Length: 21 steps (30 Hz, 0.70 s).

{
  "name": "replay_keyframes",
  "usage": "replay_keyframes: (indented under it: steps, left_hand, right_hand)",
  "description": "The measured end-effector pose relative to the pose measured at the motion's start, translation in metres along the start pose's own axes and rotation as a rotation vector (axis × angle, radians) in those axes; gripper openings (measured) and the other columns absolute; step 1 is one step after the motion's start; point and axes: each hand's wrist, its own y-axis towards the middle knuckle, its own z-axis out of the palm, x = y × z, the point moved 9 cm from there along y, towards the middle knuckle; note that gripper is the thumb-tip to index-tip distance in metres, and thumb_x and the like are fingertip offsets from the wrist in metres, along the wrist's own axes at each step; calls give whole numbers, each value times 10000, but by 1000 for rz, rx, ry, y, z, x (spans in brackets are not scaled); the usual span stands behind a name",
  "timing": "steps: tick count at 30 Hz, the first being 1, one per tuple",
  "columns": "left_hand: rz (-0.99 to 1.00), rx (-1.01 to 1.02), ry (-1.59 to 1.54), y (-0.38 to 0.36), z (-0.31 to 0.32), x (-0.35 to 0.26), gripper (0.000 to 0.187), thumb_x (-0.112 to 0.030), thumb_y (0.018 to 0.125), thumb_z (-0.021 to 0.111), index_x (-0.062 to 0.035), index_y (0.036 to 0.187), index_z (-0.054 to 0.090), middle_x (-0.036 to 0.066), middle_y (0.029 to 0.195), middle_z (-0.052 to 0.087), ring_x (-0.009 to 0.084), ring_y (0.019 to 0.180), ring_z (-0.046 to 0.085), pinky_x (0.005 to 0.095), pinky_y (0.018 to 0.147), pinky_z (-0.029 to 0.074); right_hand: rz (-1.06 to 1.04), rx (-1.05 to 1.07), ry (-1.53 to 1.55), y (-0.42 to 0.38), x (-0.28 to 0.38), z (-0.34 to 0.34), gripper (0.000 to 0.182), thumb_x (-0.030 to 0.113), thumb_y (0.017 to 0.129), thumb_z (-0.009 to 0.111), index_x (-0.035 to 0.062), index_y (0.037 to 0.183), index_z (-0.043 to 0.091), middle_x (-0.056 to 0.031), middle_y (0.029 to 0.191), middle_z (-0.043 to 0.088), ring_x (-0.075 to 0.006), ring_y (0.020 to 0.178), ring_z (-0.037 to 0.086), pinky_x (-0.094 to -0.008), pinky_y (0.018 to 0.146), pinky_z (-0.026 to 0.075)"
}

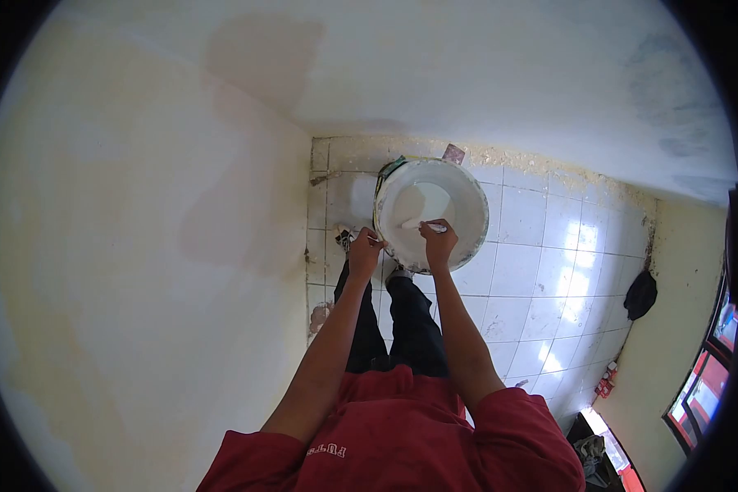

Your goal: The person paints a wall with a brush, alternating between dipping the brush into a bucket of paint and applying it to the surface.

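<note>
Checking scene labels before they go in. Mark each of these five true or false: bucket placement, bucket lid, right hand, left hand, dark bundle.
1. The bucket stands on the tiled floor. True.
2. A lid covers the bucket. False: it is open, with pale liquid visible inside.
3. The right hand holds a white tool over the bucket. True.
4. The left hand is over the bucket's middle. False: it is by the rim.
5. The dark bundle hangs on the bucket. False: it is by the wall.
</note>
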Motion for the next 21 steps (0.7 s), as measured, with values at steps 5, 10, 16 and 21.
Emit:
replay_keyframes:
  steps: [5, 10, 16, 21]
  left_hand:
    - [-19, 6, 1, 2, 2, 7, 318, -104, 755, 820, -17, 936, 573, 141, 760, 693, 276, 731, 696, 381, 680, 521]
    - [66, 6, 25, 4, 4, 6, 302, -88, 795, 800, 9, 971, 575, 123, 749, 670, 195, 622, 657, 329, 582, 513]
    - [-15, 24, 15, 4, 7, 10, 314, -123, 778, 810, -18, 954, 572, 146, 760, 697, 290, 740, 701, 387, 683, 520]
    - [-6, 25, 10, 2, 7, 10, 317, -136, 784, 806, -17, 960, 571, 155, 772, 701, 304, 750, 702, 396, 684, 522]
  right_hand:
    - [116, -160, 180, -8, 5, -10, 196, 93, 822, 773, -52, 846, 643, -161, 700, 693, -199, 600, 699, -275, 558, 562]
    - [306, -229, 387, -12, -12, -10, 184, 86, 828, 766, -55, 854, 650, -147, 732, 683, -210, 606, 702, -293, 525, 591]
    - [209, -110, 379, -10, -26, -3, 141, 50, 849, 740, -61, 900, 668, -138, 739, 681, -220, 623, 710, -314, 556, 623]
    - [194, -124, 392, -18, 2, -14, 125, 40, 841, 744, -61, 870, 677, -136, 744, 685, -220, 635, 713, -306, 566, 623]
